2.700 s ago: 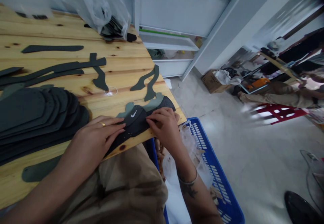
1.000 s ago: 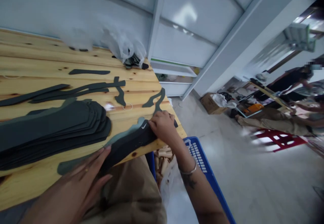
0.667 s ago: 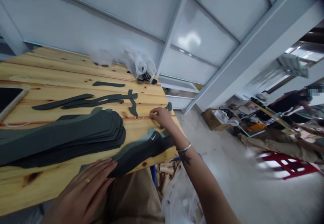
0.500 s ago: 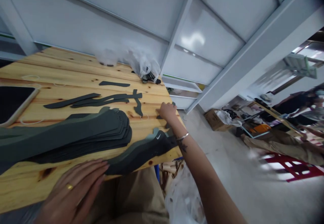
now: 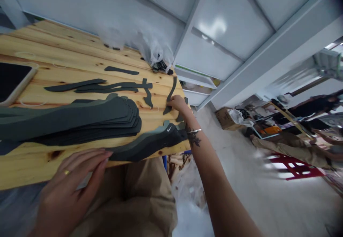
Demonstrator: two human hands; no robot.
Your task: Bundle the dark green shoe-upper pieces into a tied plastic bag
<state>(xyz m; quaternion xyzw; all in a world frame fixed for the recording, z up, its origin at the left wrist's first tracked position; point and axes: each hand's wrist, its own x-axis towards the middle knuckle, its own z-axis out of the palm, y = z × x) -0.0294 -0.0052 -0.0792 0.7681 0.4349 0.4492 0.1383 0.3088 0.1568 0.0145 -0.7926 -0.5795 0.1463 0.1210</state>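
Note:
My left hand [image 5: 73,183], with a gold ring, lies at the table's front edge. Its fingers are stretched out, and the tips touch the left end of a dark shoe-upper piece [image 5: 150,146] with a white swoosh. My right hand [image 5: 178,104], wearing a silver bracelet, is closed on a thin curved dark strip [image 5: 173,87] near the table's right end. Beside that wrist another small dark piece [image 5: 184,101] shows in part. Left of centre lies a fanned stack of dark green cut pieces [image 5: 107,113].
Several dark strips [image 5: 75,84] and a small hooked piece [image 5: 147,97] lie behind the stack on the wooden table [image 5: 80,53]. A clear plastic bag [image 5: 158,56] sits at the back. At far left is a dark tray [image 5: 16,81] with a pale rim. People work at far right.
My right hand has moved slightly, and a curved strip now shows at its fingers. My left hand stays by the swoosh piece, its thumb further from the fingers. The view has tilted down.

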